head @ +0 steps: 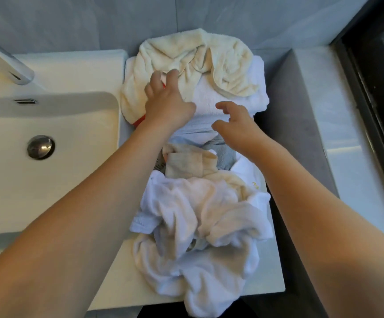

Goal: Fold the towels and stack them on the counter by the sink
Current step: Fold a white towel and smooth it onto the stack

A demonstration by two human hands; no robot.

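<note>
While both bare arms reach up the middle of the frame, the biggest thing on view is the loose heap of towels (200, 216) in the lower centre, white and cream cloth all rumpled together, spilling over the near edge of the white counter (115, 271). Just above it sit a folded beige towel (186, 165) and a grey-blue striped one (223, 152), tucked between the two forearms. Further up, at upper centre against the grey wall, a crumpled cream towel (197, 58) with a red-orange edge at its lower left lies draped over a flat folded white towel (227, 99). Now the hands: the left hand (166, 99) is palm down with fingers spread and only slightly bent, resting on the cream towel where it meets the white one, gripping nothing that I can make out. The right hand (234, 121) hovers just to its right, over the near edge of the folded white towel, fingers loosely curled and holding nothing; whether it touches the cloth I cannot tell. Off at the left sits the white sink (76, 125), its faucet (9, 63) at upper left.
</note>
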